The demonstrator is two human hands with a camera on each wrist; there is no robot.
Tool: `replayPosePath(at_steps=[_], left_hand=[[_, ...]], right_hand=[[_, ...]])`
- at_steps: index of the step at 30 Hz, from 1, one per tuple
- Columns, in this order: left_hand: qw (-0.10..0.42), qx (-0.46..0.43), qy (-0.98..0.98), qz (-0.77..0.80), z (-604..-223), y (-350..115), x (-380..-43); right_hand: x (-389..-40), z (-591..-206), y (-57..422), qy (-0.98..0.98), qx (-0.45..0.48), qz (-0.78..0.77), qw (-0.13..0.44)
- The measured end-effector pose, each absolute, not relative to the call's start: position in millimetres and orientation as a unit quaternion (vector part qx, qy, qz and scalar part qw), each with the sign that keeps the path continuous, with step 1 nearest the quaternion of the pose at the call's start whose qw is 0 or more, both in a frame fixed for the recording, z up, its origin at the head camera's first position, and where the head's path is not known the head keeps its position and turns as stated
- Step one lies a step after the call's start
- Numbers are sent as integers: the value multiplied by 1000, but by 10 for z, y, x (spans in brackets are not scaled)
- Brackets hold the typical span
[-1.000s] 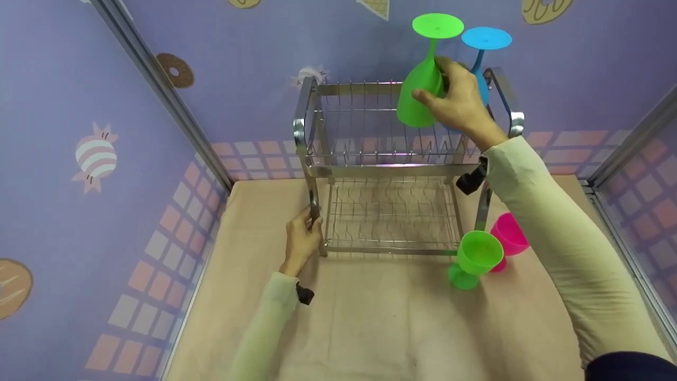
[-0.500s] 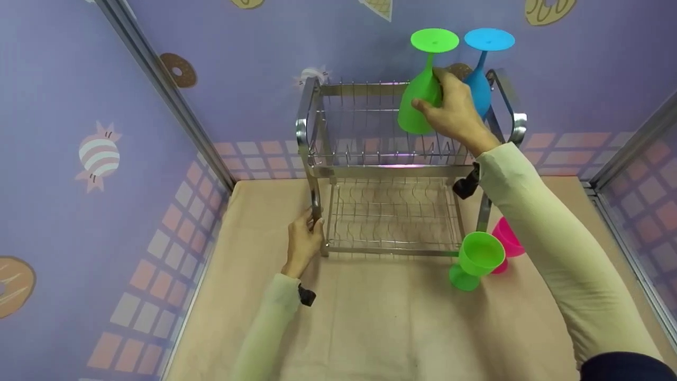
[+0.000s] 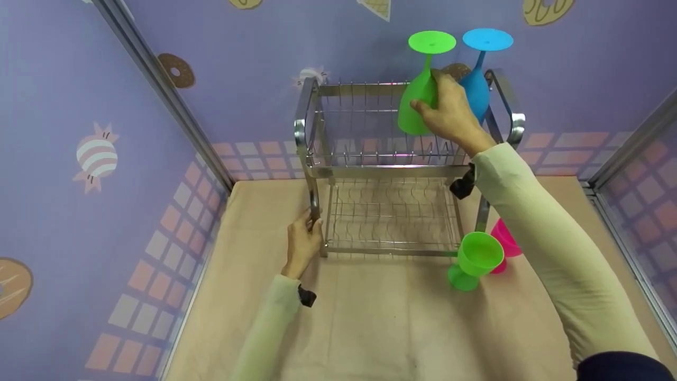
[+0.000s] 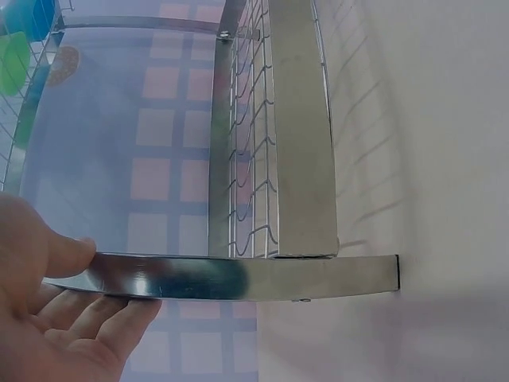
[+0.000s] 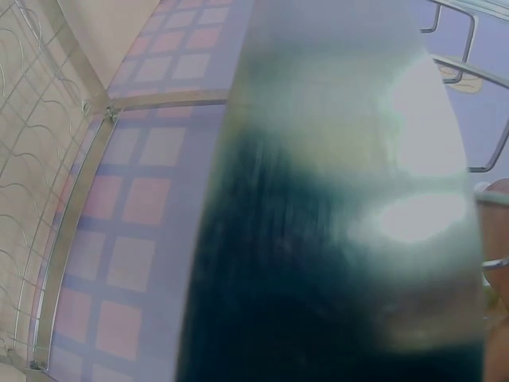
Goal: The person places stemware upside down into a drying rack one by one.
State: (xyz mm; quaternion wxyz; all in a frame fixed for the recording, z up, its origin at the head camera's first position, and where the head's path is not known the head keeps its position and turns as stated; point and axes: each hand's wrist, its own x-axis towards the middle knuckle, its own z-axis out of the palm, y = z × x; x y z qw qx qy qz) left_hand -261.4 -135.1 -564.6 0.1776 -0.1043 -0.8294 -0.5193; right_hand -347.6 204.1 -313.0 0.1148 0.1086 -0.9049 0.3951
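A person's right hand (image 3: pixel 452 111) is gripping a green goblet (image 3: pixel 419 89) by its bowl, thumb on the near side, and the goblet is hanging mouth down over the upper tier (image 3: pixel 359 89) of a two-tier metal dish rack (image 3: pixel 391 171); the views are not showing whether its rim is touching the wires. Just to its right, a blue goblet (image 3: pixel 478 95) is standing upside down on the same tier, partly behind that hand. The left hand (image 3: pixel 303 243) is pinching the rack's left front post (image 4: pixel 199 278) between thumb and fingers. On the cloth-covered counter (image 3: pixel 370 317), a second green goblet (image 3: pixel 480 256) is standing upright just beside the rack's right front corner, and a pink goblet (image 3: pixel 506 241) is standing behind it, partly hidden by the right sleeve (image 3: pixel 545 227). A blurred metal bar (image 5: pixel 342 207) is filling much of the right wrist view.
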Motion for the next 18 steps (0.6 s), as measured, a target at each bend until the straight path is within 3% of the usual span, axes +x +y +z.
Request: replayPosePath(at_steps=[18], left_hand=[[170, -88, -834, -518, -5647, -1356, -2604]], right_hand=[[-3383, -3074, 2069, -906, 108, 390, 128]])
